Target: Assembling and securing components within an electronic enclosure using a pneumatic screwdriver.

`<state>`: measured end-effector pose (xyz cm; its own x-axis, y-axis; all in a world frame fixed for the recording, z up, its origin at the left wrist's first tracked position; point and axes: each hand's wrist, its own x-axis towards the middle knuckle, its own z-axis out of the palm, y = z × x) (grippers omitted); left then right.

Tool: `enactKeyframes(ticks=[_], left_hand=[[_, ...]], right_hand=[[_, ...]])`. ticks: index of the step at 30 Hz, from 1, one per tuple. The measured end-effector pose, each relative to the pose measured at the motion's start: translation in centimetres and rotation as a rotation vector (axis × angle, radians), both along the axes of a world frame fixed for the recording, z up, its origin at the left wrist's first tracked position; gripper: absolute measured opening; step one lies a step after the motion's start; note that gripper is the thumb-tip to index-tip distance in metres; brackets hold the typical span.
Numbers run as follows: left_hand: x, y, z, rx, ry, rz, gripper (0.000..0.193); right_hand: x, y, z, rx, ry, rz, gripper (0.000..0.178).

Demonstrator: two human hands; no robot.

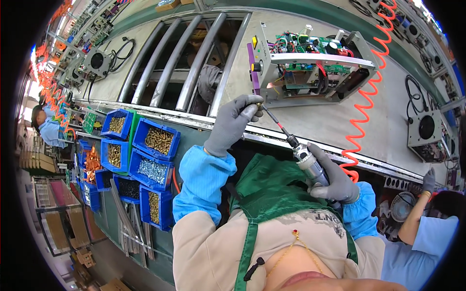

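Observation:
My right hand (337,177), in a grey glove, is wrapped around a silver power screwdriver (309,162). Its long thin bit (273,117) points up and to the left. At the bit's tip, the gloved fingers of my left hand (229,125) pinch a small brass-coloured screw (259,105). Just beyond them stands an open metal device housing (318,59), with green circuit boards (306,44) and wires inside. A purple front panel (253,68) with a black knob forms its left side, close above my left fingertips.
Blue bins (155,140) of screws and small parts stand at the left. Metal rollers (187,63) span a gap in the line. A coiled orange air hose (361,114) hangs at the right. Another housing (427,128) sits farther right, near a co-worker's gloved hand (429,180).

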<state>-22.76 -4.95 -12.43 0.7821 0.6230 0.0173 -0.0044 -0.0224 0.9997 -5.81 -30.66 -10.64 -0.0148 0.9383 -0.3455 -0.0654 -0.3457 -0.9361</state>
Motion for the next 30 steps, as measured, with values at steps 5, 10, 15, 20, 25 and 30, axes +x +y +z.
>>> enactKeyframes(ticks=[5,10,15,20,25,30], left_hand=[[0.2,0.4,1.3,-0.020,0.054,-0.083,0.025],[0.1,3.1,2.1,0.019,0.171,-0.264,0.023],[-0.5,3.8,1.4,-0.026,0.157,-0.388,0.024],[0.6,-1.0,-1.3,-0.445,-0.156,0.004,0.028],[-8.4,-1.7,0.7,0.173,0.145,0.500,0.029],[-23.9,4.2,-1.2,0.701,1.709,0.716,0.026]], right_hand=[[0.3,-0.2,0.0,-0.031,-0.031,0.002,0.102],[0.5,0.2,0.7,-0.033,-0.075,0.071,0.102],[0.0,0.6,0.0,-0.072,0.100,0.049,0.112],[-0.7,0.1,-1.0,-0.127,0.205,-0.094,0.111],[-0.9,0.4,-1.3,-0.039,0.335,-0.117,0.114],[-0.2,-1.0,-1.3,0.027,0.377,-0.281,0.117]])
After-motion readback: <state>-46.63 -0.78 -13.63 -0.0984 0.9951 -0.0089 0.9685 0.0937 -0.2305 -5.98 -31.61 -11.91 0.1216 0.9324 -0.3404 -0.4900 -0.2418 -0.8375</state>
